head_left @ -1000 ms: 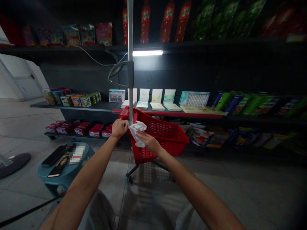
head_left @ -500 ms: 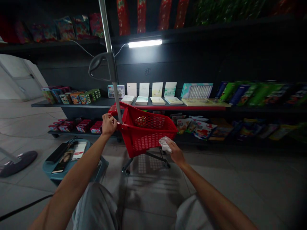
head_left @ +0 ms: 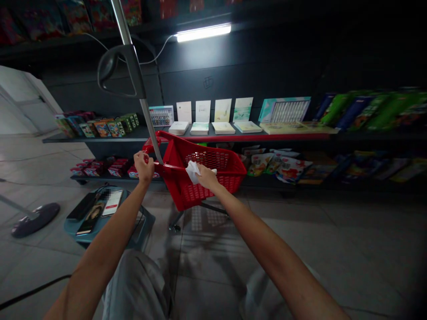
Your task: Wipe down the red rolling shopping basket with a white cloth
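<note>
A small red plastic shopping cart (head_left: 182, 193) with perforated basket walls stands in front of me on dark legs with wheels. My left hand (head_left: 144, 168) is closed round the cart's handle at its left end. In my right hand (head_left: 206, 177) is a crumpled white tissue (head_left: 193, 172), held at the upper rim of the cart's near side. Whether the tissue presses on the rim I cannot tell. A metal pole (head_left: 149, 118) with a grey loop handle (head_left: 135, 73) rises beside the cart handle, its lower end hidden behind the cart.
Dark shelving (head_left: 233, 138) runs behind the cart, bearing books, boxes and snack bags. A lit tube lamp (head_left: 203, 33) hangs above. At left are a blue stool (head_left: 73, 231) with phones on it, a round pole base (head_left: 35, 221) and a black cable (head_left: 36, 291) on the floor.
My right hand has moved left and slightly up with the tissue, from the cart's front end to its near rim. My left hand stays on the handle. The view has tilted down.
</note>
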Motion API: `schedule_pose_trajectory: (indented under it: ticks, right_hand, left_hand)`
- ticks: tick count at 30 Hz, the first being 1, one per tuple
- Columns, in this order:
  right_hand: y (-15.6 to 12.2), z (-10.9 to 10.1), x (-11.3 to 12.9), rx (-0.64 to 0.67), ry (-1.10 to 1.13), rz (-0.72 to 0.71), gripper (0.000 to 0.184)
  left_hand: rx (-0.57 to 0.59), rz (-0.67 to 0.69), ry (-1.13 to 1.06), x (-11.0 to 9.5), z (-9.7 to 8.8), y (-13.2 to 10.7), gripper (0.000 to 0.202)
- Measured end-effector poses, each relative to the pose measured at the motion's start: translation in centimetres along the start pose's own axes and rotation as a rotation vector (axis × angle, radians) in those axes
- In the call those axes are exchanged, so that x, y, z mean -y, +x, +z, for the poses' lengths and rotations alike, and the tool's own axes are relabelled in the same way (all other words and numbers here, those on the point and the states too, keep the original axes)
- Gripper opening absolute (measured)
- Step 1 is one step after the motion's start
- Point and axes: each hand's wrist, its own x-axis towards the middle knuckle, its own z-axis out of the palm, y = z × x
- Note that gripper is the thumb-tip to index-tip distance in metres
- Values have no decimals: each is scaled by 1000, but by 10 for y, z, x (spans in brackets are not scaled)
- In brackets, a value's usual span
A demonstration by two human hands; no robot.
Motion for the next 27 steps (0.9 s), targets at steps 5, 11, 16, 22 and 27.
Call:
schedule_pose_trajectory:
  ticks: [5,11,16,22,27]
  right_hand:
    - [-30,-1,-22,-58,-80,-6,37]
    - [-67,-24,-62,-117,-177,6,41]
    - [-97,-35,-93,-248,-269,28,38]
    - [-123,-43,-97,-346,-272,-2,41]
    - [-127,-49,-94,-303,-310,48,38]
  left_hand:
    - [45,49,31,-3,-6,-11,10]
    - [78,101,132,-11,-19,-31,8]
    - [90,75,133,-19,-19,-33,15]
    - [-4,-69,-18,-20,-11,-46,47]
    - [150,-211,-317,1,-5,-102,58]
